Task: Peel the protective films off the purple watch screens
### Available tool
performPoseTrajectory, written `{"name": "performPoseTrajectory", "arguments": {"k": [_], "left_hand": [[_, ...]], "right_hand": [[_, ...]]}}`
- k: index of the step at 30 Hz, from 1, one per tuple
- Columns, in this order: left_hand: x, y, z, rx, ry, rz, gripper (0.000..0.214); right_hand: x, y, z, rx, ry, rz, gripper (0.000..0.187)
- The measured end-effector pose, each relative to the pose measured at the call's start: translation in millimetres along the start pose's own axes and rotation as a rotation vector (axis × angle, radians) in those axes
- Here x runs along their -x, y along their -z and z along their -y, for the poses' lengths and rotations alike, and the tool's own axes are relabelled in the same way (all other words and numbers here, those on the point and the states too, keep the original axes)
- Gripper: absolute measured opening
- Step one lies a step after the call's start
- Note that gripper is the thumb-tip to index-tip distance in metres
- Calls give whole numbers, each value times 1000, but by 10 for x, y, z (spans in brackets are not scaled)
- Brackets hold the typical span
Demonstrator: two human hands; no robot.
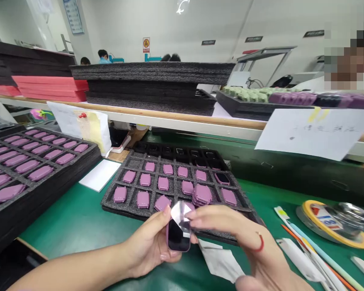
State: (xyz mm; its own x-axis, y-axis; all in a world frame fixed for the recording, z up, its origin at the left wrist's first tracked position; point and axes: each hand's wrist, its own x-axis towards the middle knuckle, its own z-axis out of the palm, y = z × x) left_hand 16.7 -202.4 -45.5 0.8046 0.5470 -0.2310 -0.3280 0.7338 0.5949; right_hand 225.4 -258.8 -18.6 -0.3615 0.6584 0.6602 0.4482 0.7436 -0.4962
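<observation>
My left hand (150,246) grips a small purple device with a black screen (178,236), held upright just above the green table. My right hand (230,232) pinches a clear protective film (182,213) at the top of that screen, and the film is curled up off the glass. Right behind both hands lies a black foam tray (130,161) whose pockets hold several purple cases; its rear rows are mostly empty. A red string circles my right wrist.
A stack of foam trays full of purple cases (33,161) stands at the left. White wipes (220,260) lie under my hands, with tape rolls (333,224) and sticks at right. A raised shelf (182,121) carries more foam stacks; a co-worker sits at far right.
</observation>
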Motion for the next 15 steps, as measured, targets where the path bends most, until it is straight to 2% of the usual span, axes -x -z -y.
{"name": "performPoseTrajectory", "arguments": {"k": [2, 5, 7, 9, 13, 15], "left_hand": [[3, -6, -3, 4, -8, 3, 48], [6, -23, -19, -11, -8, 24, 53], [7, -30, -30, -14, 1, 44, 55], [9, -31, -37, -15, 7, 57, 56], [15, -29, -35, -19, 13, 56, 56], [21, -27, -29, -13, 14, 63, 55]], "right_hand": [[43, 23, -39, 165, 64, 8, 44], [22, 27, -61, 340, -54, -142, 30], [-27, 9, -50, 360, -140, -243, 32], [-55, -11, -35, 350, -151, -297, 33], [41, -37, 32, 353, -78, -240, 21], [129, -75, 122, 324, -72, -197, 23]]}}
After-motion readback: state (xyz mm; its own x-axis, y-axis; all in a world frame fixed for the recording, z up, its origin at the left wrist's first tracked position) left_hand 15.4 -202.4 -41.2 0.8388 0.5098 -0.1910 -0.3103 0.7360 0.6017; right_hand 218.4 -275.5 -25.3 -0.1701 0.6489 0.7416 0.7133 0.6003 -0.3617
